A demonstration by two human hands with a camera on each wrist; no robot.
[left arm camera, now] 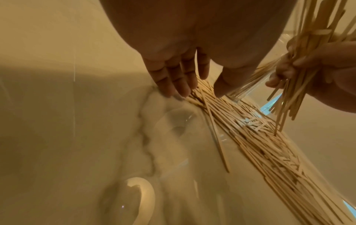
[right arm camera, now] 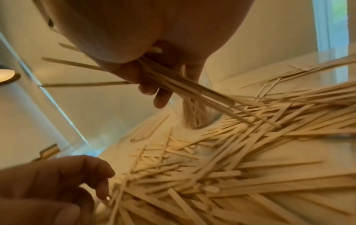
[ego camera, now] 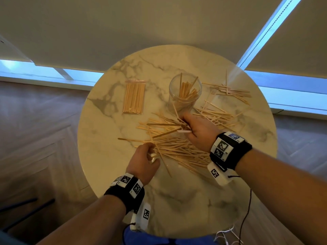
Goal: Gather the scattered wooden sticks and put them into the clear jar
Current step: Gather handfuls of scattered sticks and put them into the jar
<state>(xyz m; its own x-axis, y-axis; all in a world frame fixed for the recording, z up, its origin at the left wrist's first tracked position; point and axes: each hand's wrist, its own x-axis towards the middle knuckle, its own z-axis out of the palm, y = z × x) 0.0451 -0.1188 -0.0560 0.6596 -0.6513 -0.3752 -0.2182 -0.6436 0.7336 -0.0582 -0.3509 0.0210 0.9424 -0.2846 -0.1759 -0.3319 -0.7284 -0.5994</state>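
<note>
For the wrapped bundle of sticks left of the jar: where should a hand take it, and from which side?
Grip the bundle across its middle, from above, thumb on one long side and fingers on the other. It lies flat on the table, apart from the jar and loose sticks, both long sides free.

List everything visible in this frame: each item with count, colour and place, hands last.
Loose sticks: many, pale wood, scattered across the table's middle and right.
Jar: one, clear, upright behind the pile, partly filled with sticks.
Packed sticks: one bundle, pale wood, left of the jar.
Table: one, round, cream marble.
Cable: one, black, hanging at the right.
Left hand: fingers on the pile's near edge.
Right hand: grips a bunch of sticks beside the jar.
</note>
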